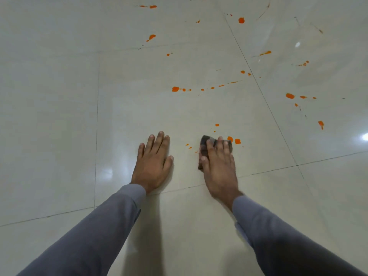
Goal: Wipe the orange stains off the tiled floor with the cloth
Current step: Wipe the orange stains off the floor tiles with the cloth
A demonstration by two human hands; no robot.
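My right hand (218,164) lies flat on a dark checked cloth (204,145) and presses it onto the pale tiled floor (59,116). The cloth shows past the fingertips and beside the thumb. Two orange stains (234,140) sit just right of the cloth, and small orange specks (188,146) lie between my hands. My left hand (152,162) rests flat on the floor, fingers straight, holding nothing. More orange stains are scattered further off: a blot with a trail of drops (175,89), splashes at the right (290,96), and others near the top (241,20).
Dark grout lines (264,96) cross the glossy tiles. Light reflections shine at the right edge (365,137) and beside my left hand. Thin dark streaks mark the floor at the upper right (318,28). Grey sleeves cover both forearms.
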